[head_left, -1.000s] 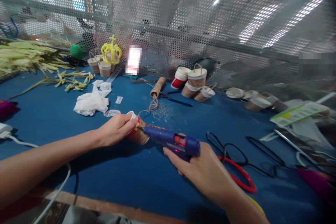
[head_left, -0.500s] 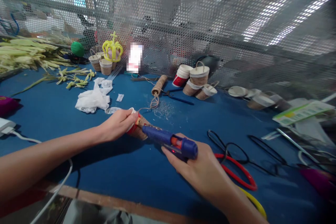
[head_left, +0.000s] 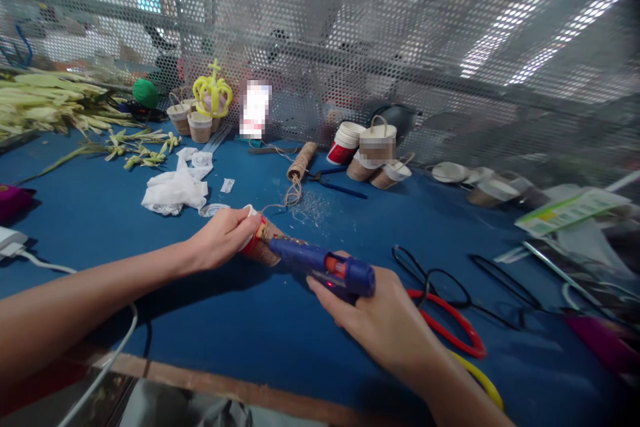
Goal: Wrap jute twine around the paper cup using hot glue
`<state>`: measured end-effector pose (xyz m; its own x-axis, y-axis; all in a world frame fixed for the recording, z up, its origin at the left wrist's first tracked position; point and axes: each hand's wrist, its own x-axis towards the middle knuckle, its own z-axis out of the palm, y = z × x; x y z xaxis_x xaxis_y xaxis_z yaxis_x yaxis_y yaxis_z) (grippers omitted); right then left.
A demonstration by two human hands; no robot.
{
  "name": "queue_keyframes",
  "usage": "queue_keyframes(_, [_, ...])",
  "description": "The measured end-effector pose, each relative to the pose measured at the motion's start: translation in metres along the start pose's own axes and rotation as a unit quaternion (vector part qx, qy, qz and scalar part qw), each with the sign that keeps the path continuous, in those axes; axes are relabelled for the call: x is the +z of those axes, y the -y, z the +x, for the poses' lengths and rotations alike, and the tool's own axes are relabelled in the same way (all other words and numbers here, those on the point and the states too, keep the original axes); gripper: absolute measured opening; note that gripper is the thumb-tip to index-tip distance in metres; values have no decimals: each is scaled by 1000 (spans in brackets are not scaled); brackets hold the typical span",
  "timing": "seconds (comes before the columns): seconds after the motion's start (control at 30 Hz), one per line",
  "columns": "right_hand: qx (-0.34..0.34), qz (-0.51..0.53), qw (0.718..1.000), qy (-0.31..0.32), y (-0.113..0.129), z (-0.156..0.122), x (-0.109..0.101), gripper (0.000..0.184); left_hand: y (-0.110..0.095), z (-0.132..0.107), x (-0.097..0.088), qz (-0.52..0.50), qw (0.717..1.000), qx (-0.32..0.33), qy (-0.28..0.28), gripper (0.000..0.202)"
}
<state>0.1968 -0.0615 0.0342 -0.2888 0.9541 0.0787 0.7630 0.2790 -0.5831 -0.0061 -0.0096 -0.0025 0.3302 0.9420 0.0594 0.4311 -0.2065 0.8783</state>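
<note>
Tilted on its side above the table, a red-and-white paper cup [head_left: 252, 245] partly wrapped in brown twine is gripped at its rim by my left hand [head_left: 223, 238]. My right hand [head_left: 373, 320] is closed round a blue hot glue gun [head_left: 315, 263], whose small red light glows. The gun's nozzle points left and meets the cup's side near the twine; whether glue is coming out cannot be seen. From the cup, a loose strand leads back to a roll of twine [head_left: 303, 161] lying behind it.
Blue-handled pliers [head_left: 340, 188] lie beside the roll. Twine-wrapped cups [head_left: 377, 145] and stacked paper cups [head_left: 345, 144] stand at the back mesh. White crumpled tissue [head_left: 175, 191] sits left. Black-handled scissors [head_left: 435, 287], a red ring [head_left: 453, 327] and a white cable [head_left: 131, 327] lie near my arms.
Both hands, the cup and the glue gun hold almost the same pose. The whole view has shifted very slightly.
</note>
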Motion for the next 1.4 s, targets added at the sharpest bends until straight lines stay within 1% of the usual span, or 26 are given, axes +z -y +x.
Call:
queue_keyframes(0.17, [97,59,993,23,2,3,-3,21,5,-1,-3,52,997,49,22,45])
queue_keyframes(0.23, [120,77,990,23,2,4,-5,23,8,-1,-4,67,995,75,27,46])
queue_keyframes(0.4, [122,89,988,17,0,7,-7,22,10,-1,-4,76,989,121,46,44])
queue_keyframes(0.6, [110,76,991,17,-1,9,-9,24,10,-2,-5,91,979,176,46,37])
queue_keyframes(0.77, [114,93,989,29,-2,7,-9,23,10,-2,-6,95,978,178,51,36])
queue_keyframes(0.97, [119,89,988,33,-1,8,-10,25,11,-1,-5,92,976,192,46,35])
queue_keyframes(1.2, [118,108,987,27,0,5,-9,22,9,-2,-6,85,983,155,53,39])
queue_keyframes(1.4, [130,95,987,26,0,6,-9,24,8,-2,-5,87,984,149,50,40])
